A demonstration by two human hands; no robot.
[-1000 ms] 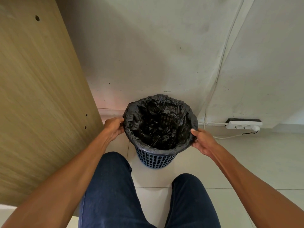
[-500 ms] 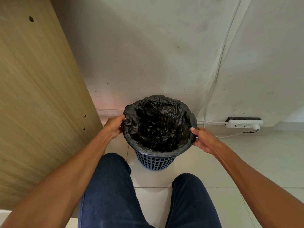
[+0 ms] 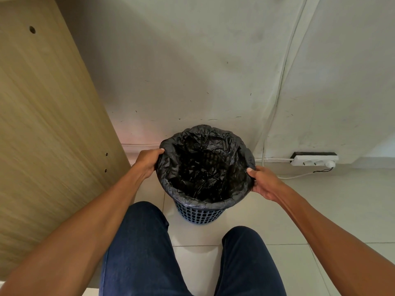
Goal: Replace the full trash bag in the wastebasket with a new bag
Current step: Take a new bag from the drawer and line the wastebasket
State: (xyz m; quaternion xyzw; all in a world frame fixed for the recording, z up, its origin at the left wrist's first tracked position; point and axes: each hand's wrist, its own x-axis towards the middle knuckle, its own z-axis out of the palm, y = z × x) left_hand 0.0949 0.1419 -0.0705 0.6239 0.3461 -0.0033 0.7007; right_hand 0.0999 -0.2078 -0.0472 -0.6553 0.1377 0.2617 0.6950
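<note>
A blue lattice wastebasket (image 3: 199,215) stands on the tiled floor against the wall. A crinkled black trash bag (image 3: 203,167) lines it, its edge folded over the rim all round. The inside looks dark, and I cannot make out any contents. My left hand (image 3: 147,162) grips the bag's folded edge at the left side of the rim. My right hand (image 3: 264,181) grips the bag's edge at the right side of the rim. My knees in blue jeans are just below the basket.
A tall wooden panel (image 3: 47,129) stands close on the left. A white power strip (image 3: 314,161) with a plug and cables lies on the floor by the wall at the right. A cable (image 3: 284,67) runs up the wall.
Both hands stay on the bag's rim. The left hand has shifted slightly up onto the edge; the bag's folded edge looks a little more gathered at both sides.
</note>
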